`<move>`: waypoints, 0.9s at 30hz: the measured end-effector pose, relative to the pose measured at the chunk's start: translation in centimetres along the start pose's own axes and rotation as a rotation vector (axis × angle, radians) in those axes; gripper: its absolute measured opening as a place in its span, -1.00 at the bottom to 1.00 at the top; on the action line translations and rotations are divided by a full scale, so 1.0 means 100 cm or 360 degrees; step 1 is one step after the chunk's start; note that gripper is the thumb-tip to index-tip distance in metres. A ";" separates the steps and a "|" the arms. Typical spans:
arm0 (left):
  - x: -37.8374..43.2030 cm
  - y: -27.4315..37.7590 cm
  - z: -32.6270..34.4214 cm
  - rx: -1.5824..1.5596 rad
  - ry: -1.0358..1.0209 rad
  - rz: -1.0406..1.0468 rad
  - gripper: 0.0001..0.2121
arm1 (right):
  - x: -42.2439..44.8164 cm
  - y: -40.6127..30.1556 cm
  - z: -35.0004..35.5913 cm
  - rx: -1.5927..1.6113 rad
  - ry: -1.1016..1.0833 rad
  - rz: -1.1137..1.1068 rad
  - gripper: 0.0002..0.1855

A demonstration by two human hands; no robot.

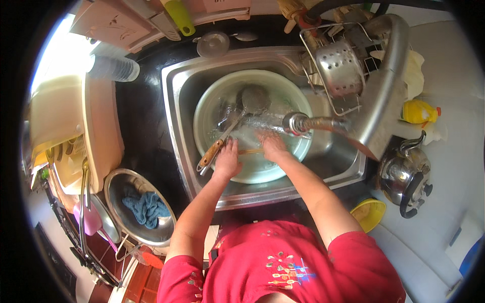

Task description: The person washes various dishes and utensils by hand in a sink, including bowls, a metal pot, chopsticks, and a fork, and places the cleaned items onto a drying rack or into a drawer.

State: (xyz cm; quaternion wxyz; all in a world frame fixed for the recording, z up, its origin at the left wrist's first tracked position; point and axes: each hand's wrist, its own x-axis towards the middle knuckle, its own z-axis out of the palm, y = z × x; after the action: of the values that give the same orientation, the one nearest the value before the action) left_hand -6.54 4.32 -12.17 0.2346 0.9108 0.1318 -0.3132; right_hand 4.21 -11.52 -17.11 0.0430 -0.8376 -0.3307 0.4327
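Observation:
A pale green plastic basin (206,98) filled with water stands in a stainless steel sink (182,151). Water runs into it from the faucet head (297,124). A ladle or skimmer with a wooden handle (209,154) leans over the basin's left rim, its round metal head (255,96) in the water. My left hand (227,159) is at the near left of the basin, beside that handle. My right hand (272,145) dips into the water to its right, partly hidden by splashes. A thin wooden stick (251,151) lies between my hands; whether either hand grips it is unclear.
A wire rack with a perforated metal holder (340,67) stands at the back right, a steel kettle (403,176) and a yellow bottle (418,111) at the right. To the left are a steel bowl (166,231) with a blue cloth (146,208) and a clear plastic container (115,68).

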 end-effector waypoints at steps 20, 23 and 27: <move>0.065 0.002 0.054 0.0301 -0.0241 0.0224 -0.80 | 0.020 0.037 0.041 -0.0365 0.0064 -0.0137 -0.77; 0.065 0.004 0.028 0.0124 -0.0315 0.0149 -0.76 | 0.009 0.011 -0.024 -0.0170 -0.0428 -0.0030 -0.74; 0.042 0.010 -0.018 -0.0213 -0.0113 0.0410 -0.51 | 0.002 0.029 -0.052 0.0741 -0.0869 0.0103 -0.68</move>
State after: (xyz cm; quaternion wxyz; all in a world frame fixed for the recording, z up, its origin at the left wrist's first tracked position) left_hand -2.03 4.78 -13.28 0.3375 0.8908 0.0260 -0.3030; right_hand 9.68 -12.53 -15.08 0.1291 -0.6689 -0.1959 0.7054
